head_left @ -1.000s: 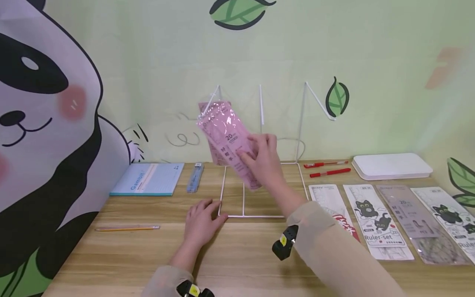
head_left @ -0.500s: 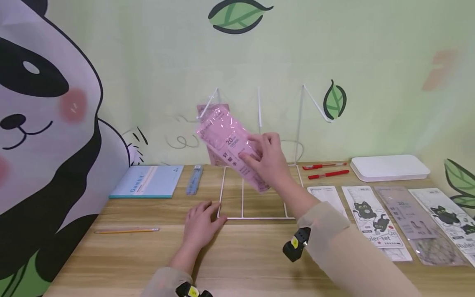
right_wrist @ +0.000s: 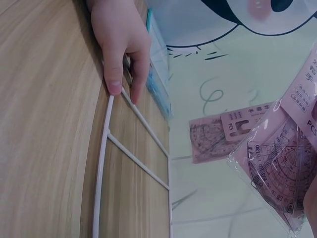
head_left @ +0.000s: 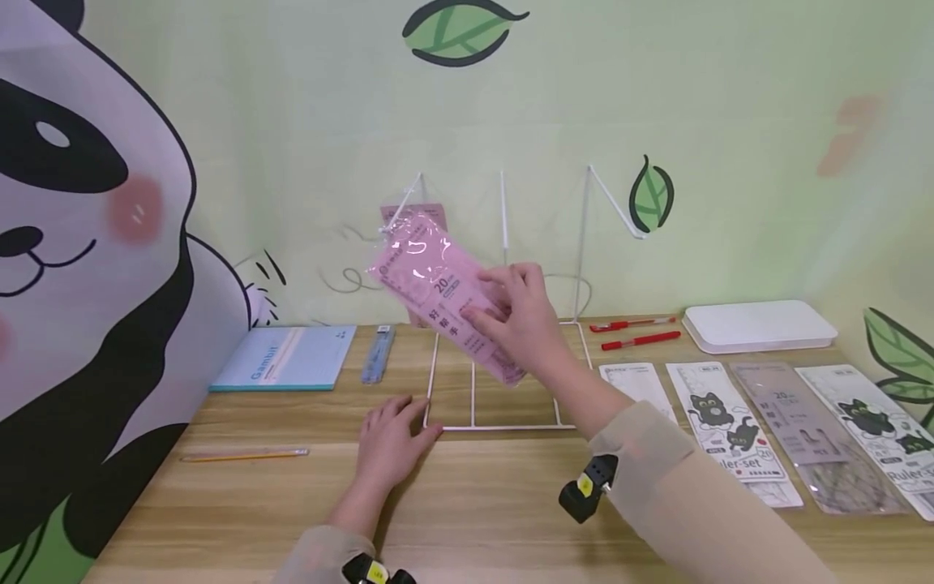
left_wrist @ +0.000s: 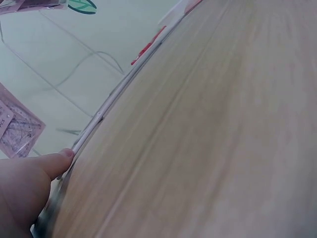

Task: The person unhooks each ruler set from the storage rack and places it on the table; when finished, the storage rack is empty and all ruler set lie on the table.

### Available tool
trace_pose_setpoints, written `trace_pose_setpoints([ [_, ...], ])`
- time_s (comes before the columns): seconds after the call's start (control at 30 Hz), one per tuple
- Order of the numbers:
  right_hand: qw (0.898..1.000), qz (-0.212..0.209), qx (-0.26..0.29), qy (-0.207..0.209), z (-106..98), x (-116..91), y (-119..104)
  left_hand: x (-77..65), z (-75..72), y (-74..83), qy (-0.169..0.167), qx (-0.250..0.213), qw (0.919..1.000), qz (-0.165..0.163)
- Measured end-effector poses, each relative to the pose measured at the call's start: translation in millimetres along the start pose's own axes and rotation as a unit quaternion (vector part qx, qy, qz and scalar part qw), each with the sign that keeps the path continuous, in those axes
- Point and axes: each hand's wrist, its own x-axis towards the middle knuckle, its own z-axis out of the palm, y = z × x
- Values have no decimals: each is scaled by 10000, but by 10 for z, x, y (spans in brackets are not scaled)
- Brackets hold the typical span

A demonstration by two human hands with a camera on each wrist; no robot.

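In the head view my right hand (head_left: 521,320) pinches a pink ruler-set packet (head_left: 438,284) between thumb and fingers. The packet is tilted, its upper end close to the tip of the rack's left hook (head_left: 404,201). Behind it, a second pink packet (right_wrist: 230,130) hangs against the wall, best seen in the right wrist view. My left hand (head_left: 394,438) rests on the table at the front left corner of the white wire rack (head_left: 503,427). Its thumb and index finger hold the corner wires, as the right wrist view shows.
Right of the rack lie several ruler-set packets (head_left: 730,422). Behind them are two red pens (head_left: 640,340) and a white case (head_left: 759,326). To the left are a blue notebook (head_left: 284,357), a small blue packet (head_left: 378,354) and a pencil (head_left: 244,455). Two further hooks (head_left: 616,201) stick out.
My right hand has drawn the pink packet slightly down and towards me, so its upper end sits lower against the hook tip. My left hand keeps its place at the rack's corner.
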Motion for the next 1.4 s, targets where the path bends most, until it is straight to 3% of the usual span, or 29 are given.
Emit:
trace_pose_setpoints([
  [0.2,9997,-129,212,-36,-25,5,-59,10,-18,1,73,-63,10000,15],
  [0.33,9997,9,216,-85,-77,-44,-17,5,-25,-1,53,-15,10000,47],
  [0.7,9959,486,-73,-764,-357,-333,545,13,5,11,-3,7,10000,33],
  [0.9,9902,582,-365,-1218,-418,-445,715,9,-9,9,20,-26,10000,-34],
  [1.2,9778,-126,-717,-1963,-331,-623,886,32,-11,-36,-54,-176,9998,-60],
  [1.4,9658,-216,-960,-2399,-266,-729,963,40,-23,-36,-147,-260,9995,-110],
])
